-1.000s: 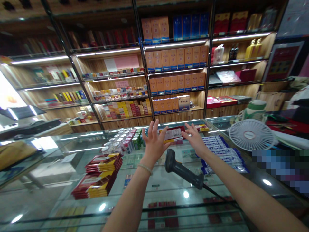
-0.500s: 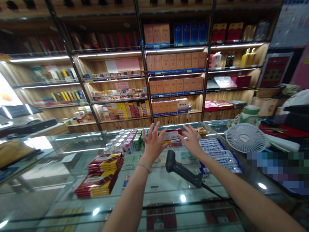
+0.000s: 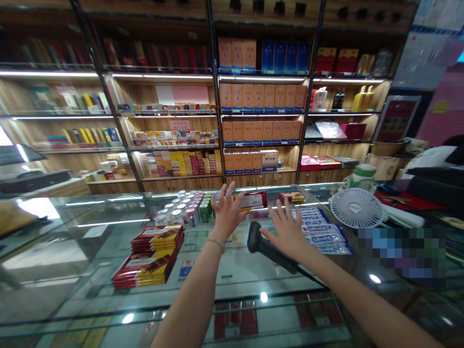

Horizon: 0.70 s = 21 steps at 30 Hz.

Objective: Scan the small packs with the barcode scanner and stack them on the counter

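My left hand (image 3: pixel 228 212) is open, its fingers spread, at the left end of a red and yellow chocolate bar packet (image 3: pixel 255 199). Whether the fingertips touch the packet I cannot tell. Also open, my right hand (image 3: pixel 286 231) hovers over the handle of a black barcode scanner (image 3: pixel 255 236), which lies on the glass counter (image 3: pixel 206 290) with its cable trailing right. Stacks of red and yellow chocolate bars (image 3: pixel 154 263) lie left of my arm. Small bottles and tubs (image 3: pixel 181 208) stand in rows beside my left hand. Blue and white packets (image 3: pixel 321 232) fan out beyond my right hand.
A small red and yellow pack (image 3: pixel 292 196) lies near the counter's back edge. On the right stand a white fan (image 3: pixel 357 208) and a green and white jug (image 3: pixel 362 177). Shelves with orange boxes (image 3: pixel 263 99) rise behind the counter.
My right hand has come away from the chocolate bar packet, back toward me and over the scanner's handle. My left hand stays by the packet. The view has shifted slightly.
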Tool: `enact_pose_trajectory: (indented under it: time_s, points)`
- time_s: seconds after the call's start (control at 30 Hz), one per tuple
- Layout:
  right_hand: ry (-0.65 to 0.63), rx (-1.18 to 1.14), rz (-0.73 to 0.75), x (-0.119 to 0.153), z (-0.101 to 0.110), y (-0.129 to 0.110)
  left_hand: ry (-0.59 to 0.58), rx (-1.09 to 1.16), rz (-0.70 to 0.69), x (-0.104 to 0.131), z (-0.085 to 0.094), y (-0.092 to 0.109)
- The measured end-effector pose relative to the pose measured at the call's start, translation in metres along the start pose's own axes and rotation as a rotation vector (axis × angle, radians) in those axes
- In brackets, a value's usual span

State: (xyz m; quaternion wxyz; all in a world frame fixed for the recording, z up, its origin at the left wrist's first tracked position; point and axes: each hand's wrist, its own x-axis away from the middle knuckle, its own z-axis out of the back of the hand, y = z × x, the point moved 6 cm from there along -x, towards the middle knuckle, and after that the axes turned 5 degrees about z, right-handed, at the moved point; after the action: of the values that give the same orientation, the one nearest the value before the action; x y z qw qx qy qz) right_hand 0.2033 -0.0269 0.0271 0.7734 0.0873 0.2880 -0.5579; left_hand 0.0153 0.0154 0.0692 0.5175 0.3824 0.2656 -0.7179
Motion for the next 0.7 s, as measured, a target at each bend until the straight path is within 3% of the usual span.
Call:
enact_pose_trajectory:
  time_s: [0.23,0.7]
  points:
    - [-0.101,0.077,0.034,0.031,-0.004,-0.021,-0.013,0.008,0.010,0.001,-0.002,-0.002]
    - [-0.273,0.088,0.063,0.029,-0.013,-0.039,0.001,-0.011,0.013,0.003,-0.003,-0.006]
